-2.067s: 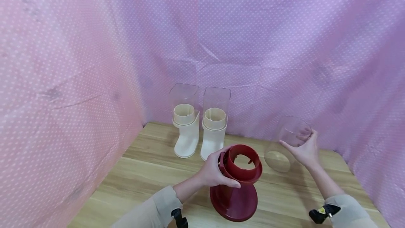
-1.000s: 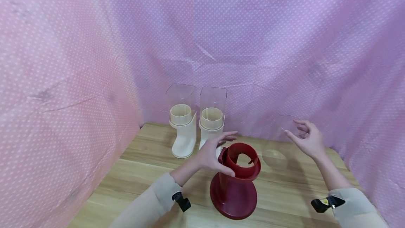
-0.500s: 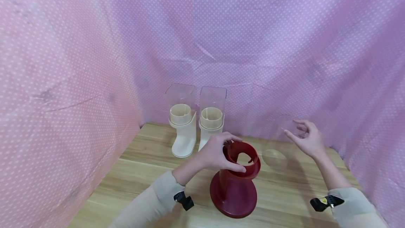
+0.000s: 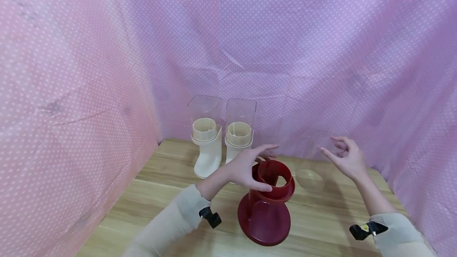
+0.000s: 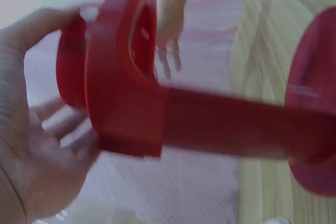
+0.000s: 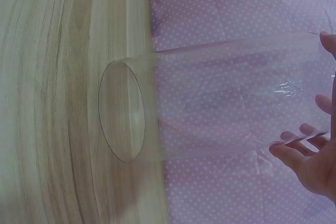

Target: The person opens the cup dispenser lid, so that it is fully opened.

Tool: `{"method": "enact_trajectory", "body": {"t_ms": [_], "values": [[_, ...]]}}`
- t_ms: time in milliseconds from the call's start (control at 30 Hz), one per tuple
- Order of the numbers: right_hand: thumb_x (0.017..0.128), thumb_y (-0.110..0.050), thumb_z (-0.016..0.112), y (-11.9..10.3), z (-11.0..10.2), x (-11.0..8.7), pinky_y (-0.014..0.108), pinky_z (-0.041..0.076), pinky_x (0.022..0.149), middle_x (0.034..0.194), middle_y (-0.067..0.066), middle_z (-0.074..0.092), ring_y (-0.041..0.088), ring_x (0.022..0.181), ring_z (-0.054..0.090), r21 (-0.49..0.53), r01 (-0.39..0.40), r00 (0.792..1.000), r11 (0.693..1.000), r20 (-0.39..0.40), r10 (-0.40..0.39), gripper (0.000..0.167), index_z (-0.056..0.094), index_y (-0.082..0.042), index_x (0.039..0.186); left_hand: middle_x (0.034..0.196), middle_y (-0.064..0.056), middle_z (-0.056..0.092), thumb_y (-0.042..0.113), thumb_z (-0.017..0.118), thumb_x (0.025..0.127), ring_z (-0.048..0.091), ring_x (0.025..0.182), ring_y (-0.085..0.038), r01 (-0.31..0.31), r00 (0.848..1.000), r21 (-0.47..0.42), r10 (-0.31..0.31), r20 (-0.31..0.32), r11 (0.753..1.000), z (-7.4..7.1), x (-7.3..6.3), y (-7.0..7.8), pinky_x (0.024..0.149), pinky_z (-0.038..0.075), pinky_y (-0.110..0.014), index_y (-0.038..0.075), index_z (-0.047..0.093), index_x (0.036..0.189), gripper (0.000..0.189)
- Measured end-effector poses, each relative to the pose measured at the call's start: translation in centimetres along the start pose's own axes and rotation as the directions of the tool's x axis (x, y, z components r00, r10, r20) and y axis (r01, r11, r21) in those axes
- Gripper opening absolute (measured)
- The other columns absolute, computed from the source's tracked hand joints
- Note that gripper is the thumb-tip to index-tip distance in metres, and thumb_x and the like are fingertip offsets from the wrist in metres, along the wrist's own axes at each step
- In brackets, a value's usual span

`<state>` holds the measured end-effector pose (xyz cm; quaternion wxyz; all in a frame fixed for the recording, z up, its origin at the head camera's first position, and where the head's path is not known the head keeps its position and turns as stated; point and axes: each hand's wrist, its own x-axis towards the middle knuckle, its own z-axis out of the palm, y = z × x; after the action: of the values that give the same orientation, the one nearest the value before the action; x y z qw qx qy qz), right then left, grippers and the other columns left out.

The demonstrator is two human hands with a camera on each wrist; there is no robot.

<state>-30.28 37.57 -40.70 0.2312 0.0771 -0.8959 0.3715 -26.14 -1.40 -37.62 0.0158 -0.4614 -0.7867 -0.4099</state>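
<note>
A red plastic stand (image 4: 264, 225) with a round foot and a ring-shaped top stands near the middle of the table. In that top sits a red open collar (image 4: 275, 175). My left hand (image 4: 246, 167) is around the collar, thumb on its near side and the index finger stretched out above the far side. The left wrist view shows the stand's ring (image 5: 121, 77) sideways, with fingers behind the collar. To the right, my right hand (image 4: 348, 160) holds a clear open cylinder (image 6: 210, 98) by its upper end, thumb and fingers at the rim. The cylinder tilts slightly.
Two cream stands (image 4: 208, 158) with clear square containers (image 4: 240, 110) on top stand at the back of the wooden table (image 4: 160, 193). The right cream stand is partly behind my left hand. Pink dotted cloth (image 4: 278, 50) hangs around the table's back and sides.
My left hand left the collar, came back around it, and its index finger is now raised. The collar's inner opening has turned. My right hand stays with the cylinder at the right.
</note>
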Motion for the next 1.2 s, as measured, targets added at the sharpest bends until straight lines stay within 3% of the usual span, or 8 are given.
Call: {"method": "enact_trajectory", "body": {"t_ms": [67,200,367,433,667,900,1033,1200], "values": [[0.093,-0.032,0.083,-0.1,0.0,0.0,0.005,0.050,0.073,0.143,0.029,0.056,0.036,0.112,0.068,-0.001,-0.004,1.000,1.000,0.005,0.004,0.060,0.061,-0.002,0.140,0.140,-0.007,0.068,0.037,0.097,0.069,0.067,0.120,-0.015,0.045,0.996,0.076,-0.039,-0.084,0.996,0.8,-0.1,0.9,0.102,0.056,-0.022,0.013,0.045,0.157,0.105],[0.094,-0.035,0.083,-0.5,-0.3,-0.1,0.006,0.050,0.072,0.145,0.026,0.055,0.006,0.099,0.064,-0.010,-0.033,0.999,0.999,0.022,0.033,0.061,0.060,-0.004,0.142,0.124,0.001,0.070,0.054,0.099,0.063,0.066,0.109,-0.011,0.186,0.961,0.163,-0.145,-0.235,0.969,2.2,-0.4,2.4,0.090,0.056,-0.019,0.013,0.059,0.139,0.095],[0.095,-0.040,0.081,-1.0,-0.5,-0.2,0.008,0.050,0.071,0.148,0.025,0.053,-0.018,0.089,0.052,-0.006,-0.051,0.997,0.999,0.060,0.051,0.066,0.058,-0.005,0.146,0.112,0.004,0.070,0.054,0.099,0.063,0.065,0.101,-0.009,0.292,0.932,0.115,-0.255,-0.258,0.949,2.1,-0.5,2.8,0.079,0.056,-0.017,0.014,0.068,0.123,0.079],[0.095,-0.040,0.081,-1.1,-0.5,-0.2,0.008,0.051,0.072,0.150,0.024,0.051,-0.011,0.093,0.056,-0.006,-0.055,0.996,0.998,0.071,0.055,0.066,0.058,-0.006,0.147,0.112,0.005,0.071,0.054,0.099,0.064,0.064,0.100,-0.008,0.298,0.936,0.115,-0.267,-0.232,0.948,1.6,-0.3,2.5,0.079,0.056,-0.017,0.015,0.070,0.125,0.077],[0.097,-0.038,0.079,-0.9,-0.5,-0.5,0.007,0.050,0.072,0.152,0.026,0.049,0.051,0.122,0.063,0.011,-0.055,0.995,0.998,0.082,0.054,0.065,0.056,-0.005,0.147,0.124,0.001,0.073,0.047,0.096,0.072,0.068,0.108,-0.008,0.261,0.962,0.084,-0.251,-0.111,0.962,0.4,0.5,0.9,0.084,0.057,-0.016,0.016,0.070,0.138,0.077],[0.097,-0.037,0.079,-0.8,-0.3,-0.5,0.005,0.048,0.073,0.152,0.029,0.048,0.058,0.127,0.058,0.025,-0.052,0.995,0.998,0.083,0.049,0.065,0.056,-0.004,0.147,0.131,-0.004,0.074,0.034,0.093,0.076,0.071,0.109,-0.016,0.175,0.984,0.048,-0.173,-0.030,0.983,-0.4,0.9,-0.1,0.087,0.058,-0.017,0.012,0.061,0.149,0.082],[0.097,-0.036,0.079,-0.9,-0.2,-0.4,0.003,0.047,0.074,0.150,0.029,0.047,0.060,0.127,0.058,0.037,-0.045,0.996,0.998,0.077,0.042,0.064,0.056,-0.003,0.147,0.139,-0.005,0.070,0.043,0.094,0.074,0.066,0.122,-0.020,0.156,0.985,0.161,-0.142,-0.095,0.975,0.2,0.7,0.7,0.100,0.057,-0.024,0.012,0.055,0.153,0.093],[0.097,-0.036,0.079,-0.8,0.0,-0.4,0.002,0.046,0.075,0.149,0.030,0.048,0.059,0.126,0.058,0.041,-0.043,0.997,0.998,0.067,0.040,0.064,0.056,-0.002,0.146,0.133,0.000,0.067,0.062,0.093,0.069,0.059,0.124,-0.017,0.257,0.953,0.332,-0.181,-0.243,0.908,2.1,0.6,1.4,0.100,0.056,-0.028,0.015,0.061,0.144,0.094]]}}
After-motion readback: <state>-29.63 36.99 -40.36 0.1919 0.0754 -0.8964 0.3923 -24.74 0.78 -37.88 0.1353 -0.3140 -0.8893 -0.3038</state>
